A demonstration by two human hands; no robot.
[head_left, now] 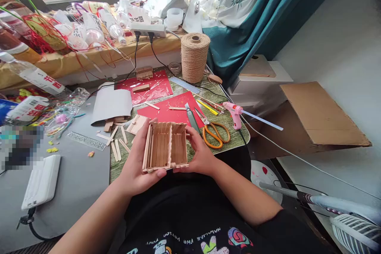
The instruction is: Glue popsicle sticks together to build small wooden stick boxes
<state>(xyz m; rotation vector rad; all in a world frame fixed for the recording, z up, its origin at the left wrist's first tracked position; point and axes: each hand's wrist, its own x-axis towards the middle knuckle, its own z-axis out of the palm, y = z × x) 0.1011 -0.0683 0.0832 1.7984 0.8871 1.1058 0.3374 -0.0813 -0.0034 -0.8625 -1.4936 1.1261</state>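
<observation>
Between both hands I hold a small popsicle-stick box [160, 149], its open side facing up. A rope-like divider splits it into two compartments, the left one wider. My left hand [138, 162] wraps the box's left side, thumb along the near edge. Gripping the right side is my right hand [199, 152], fingers at the far right corner. Just beyond lie orange-handled scissors [216, 133] and a utility knife [192, 117]. Loose popsicle sticks [117, 147] are scattered left of the box.
A pink glue gun [235, 113] rests at the table's right edge, its cord hanging down. Behind stand a twine spool [195, 57] and red sheets [175, 107]. Left are a ruler [86, 141] and a white power bank [41, 182]. A cardboard box [324, 115] stands right.
</observation>
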